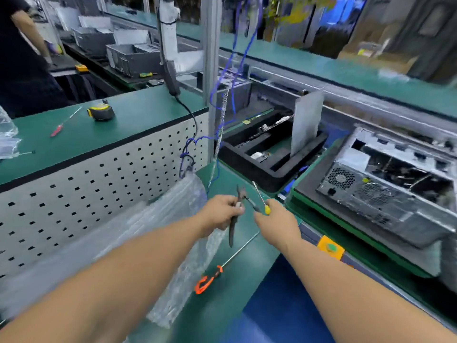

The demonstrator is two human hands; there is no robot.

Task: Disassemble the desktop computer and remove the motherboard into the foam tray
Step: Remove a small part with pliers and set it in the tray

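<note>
The open grey desktop computer case [385,191] lies on its side on a green pallet at the right. Behind and left of it sits the black foam tray [249,167], with a circuit board [267,127] lying in its far slot and a grey panel [306,122] standing upright in it. My left hand [221,214] grips dark-handled pliers [235,219] over the green mat. Just to its right, my right hand [274,222] holds a yellow-handled screwdriver [262,199], its shaft pointing up and away. The whole view is blurred.
A long orange-handled screwdriver [222,271] lies on the mat below my hands. Bubble wrap [170,233] lies against the perforated partition [74,194]. Blue cables [220,100] hang by the post. A tape measure [101,111] and red screwdriver [58,129] lie on the left bench. Another person [22,58] stands far left.
</note>
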